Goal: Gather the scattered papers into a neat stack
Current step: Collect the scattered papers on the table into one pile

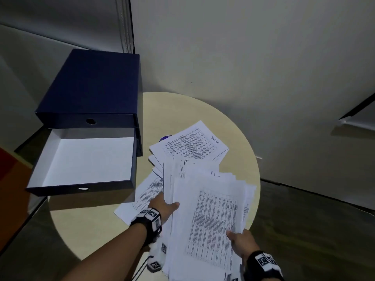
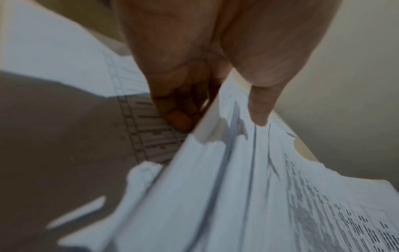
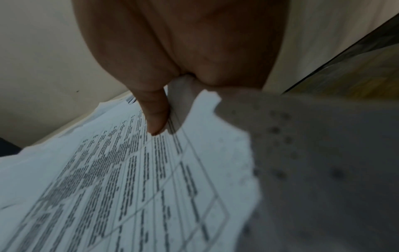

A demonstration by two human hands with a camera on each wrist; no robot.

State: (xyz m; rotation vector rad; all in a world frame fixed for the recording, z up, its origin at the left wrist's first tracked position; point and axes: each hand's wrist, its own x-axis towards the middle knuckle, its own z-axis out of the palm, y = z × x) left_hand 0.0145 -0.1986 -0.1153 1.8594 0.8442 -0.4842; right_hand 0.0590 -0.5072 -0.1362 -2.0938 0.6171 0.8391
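A thick, uneven bundle of printed papers (image 1: 209, 220) is lifted over the near right part of the round table. My left hand (image 1: 165, 205) grips its left edge, thumb on top and fingers underneath. In the left wrist view the thumb (image 2: 259, 109) lies on the bundle of papers (image 2: 237, 187). My right hand (image 1: 240, 243) pinches the right edge, and its thumb (image 3: 156, 116) presses the top sheet (image 3: 121, 179). More papers (image 1: 190, 146) lie fanned on the table beyond. One sheet (image 1: 142, 195) lies flat under my left hand.
A dark blue drawer box (image 1: 95, 88) stands at the table's left, its lower drawer (image 1: 85, 161) pulled out, white inside and holding nothing. The beige round table (image 1: 182, 114) stands close to a wall. A small purple thing (image 1: 165, 137) peeks from under the far papers.
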